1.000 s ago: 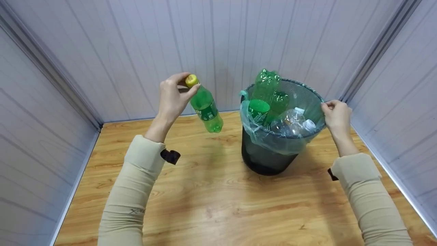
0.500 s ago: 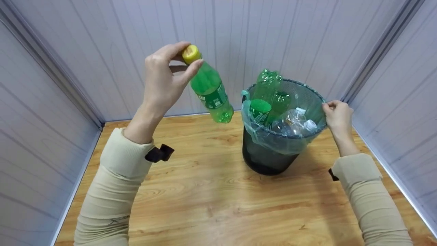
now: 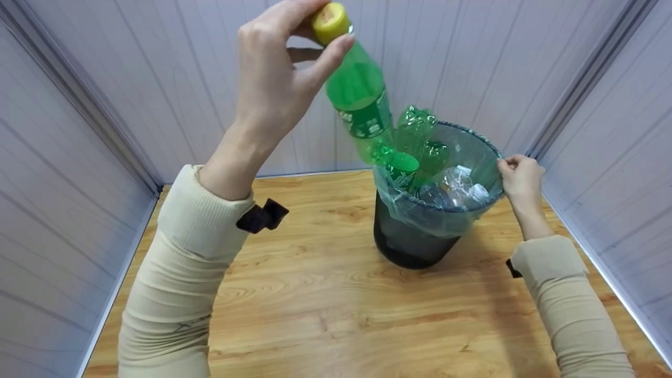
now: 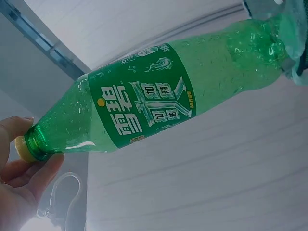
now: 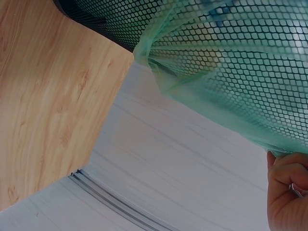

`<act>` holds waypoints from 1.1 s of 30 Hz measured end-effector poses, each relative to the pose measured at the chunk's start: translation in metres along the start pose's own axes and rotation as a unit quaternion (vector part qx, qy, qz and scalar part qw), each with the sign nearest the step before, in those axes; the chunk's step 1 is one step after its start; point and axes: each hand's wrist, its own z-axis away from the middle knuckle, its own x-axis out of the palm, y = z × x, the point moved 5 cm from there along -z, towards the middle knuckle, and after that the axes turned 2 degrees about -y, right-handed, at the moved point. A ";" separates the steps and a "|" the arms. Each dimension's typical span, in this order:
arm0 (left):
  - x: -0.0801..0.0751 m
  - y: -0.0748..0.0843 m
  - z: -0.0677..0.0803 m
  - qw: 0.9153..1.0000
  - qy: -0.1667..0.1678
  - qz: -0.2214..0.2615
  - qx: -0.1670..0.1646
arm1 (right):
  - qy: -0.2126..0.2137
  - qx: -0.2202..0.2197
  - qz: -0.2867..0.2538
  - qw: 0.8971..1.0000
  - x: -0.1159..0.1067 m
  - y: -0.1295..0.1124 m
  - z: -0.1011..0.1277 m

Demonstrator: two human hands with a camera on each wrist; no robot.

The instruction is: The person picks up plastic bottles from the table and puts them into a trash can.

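My left hand [image 3: 286, 68] pinches a green soda bottle [image 3: 359, 102] by its yellow cap [image 3: 329, 22], high above the floor. The bottle hangs tilted, its base just over the left rim of the black mesh bin [image 3: 415, 236]. In the left wrist view the bottle [image 4: 159, 103] fills the frame, with my fingers [image 4: 29, 163] at its neck. My right hand [image 3: 520, 176] grips the bin's right rim and the green bag liner [image 3: 430, 220]; the right wrist view shows the fingers [image 5: 288, 187] on the liner [image 5: 226, 82]. Several green and clear bottles [image 3: 446, 184] lie inside the bin.
The bin stands on a wooden floor [image 3: 325, 304] near the back right corner. Pale panelled walls [image 3: 173, 79] close in at the back and on both sides.
My left hand has lifted the green bottle up and to the right, from beside the bin to over its left rim. The right hand has stayed on the rim.
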 end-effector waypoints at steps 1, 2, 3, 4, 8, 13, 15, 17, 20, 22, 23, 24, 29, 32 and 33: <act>0.003 0.001 -0.003 1.000 0.002 0.008 0.006 | -0.001 0.000 -0.001 1.000 0.000 0.000 0.000; 0.007 0.001 -0.005 1.000 0.006 0.014 0.014 | 0.000 0.000 -0.001 1.000 0.000 0.000 -0.001; 0.010 0.002 -0.008 1.000 0.010 0.019 0.022 | -0.001 0.001 -0.001 1.000 0.000 0.000 -0.001; 0.014 0.003 -0.010 0.999 0.013 0.025 0.028 | -0.003 0.002 -0.001 1.000 0.000 0.000 -0.001; 0.029 0.005 -0.021 0.997 0.021 0.051 0.044 | -0.011 0.005 -0.001 1.000 0.000 0.001 -0.003; 0.051 0.005 -0.032 0.995 0.015 0.088 0.048 | -0.019 0.008 -0.005 1.000 0.002 0.002 -0.003; 0.060 0.002 -0.036 0.994 0.011 0.097 0.038 | -0.016 0.006 -0.005 1.000 0.003 0.002 -0.003; 0.069 -0.003 -0.040 0.995 0.002 0.097 0.020 | -0.011 0.001 -0.004 1.000 0.003 0.001 -0.002; 0.082 -0.008 -0.043 0.995 -0.015 0.098 -0.013 | -0.002 -0.006 -0.001 1.000 0.002 0.000 -0.002; 0.091 -0.010 -0.044 0.994 -0.031 0.097 -0.035 | -0.003 -0.004 -0.001 1.000 0.002 0.000 -0.002; 0.094 -0.011 -0.044 0.994 -0.037 0.097 -0.043 | -0.006 -0.001 -0.001 1.000 0.002 0.001 -0.001; 0.098 -0.011 -0.044 0.993 -0.042 0.099 -0.050 | -0.008 0.002 -0.001 1.000 0.002 0.001 -0.001; 0.114 -0.011 -0.041 0.992 -0.062 0.088 -0.069 | -0.012 0.011 -0.002 1.000 0.002 0.002 -0.001; 0.127 -0.015 -0.039 0.990 -0.083 0.082 -0.083 | -0.011 0.009 -0.002 1.000 0.002 0.002 -0.002; 0.132 -0.016 -0.038 0.988 -0.093 0.080 -0.092 | -0.012 0.008 -0.002 1.000 0.002 0.002 -0.002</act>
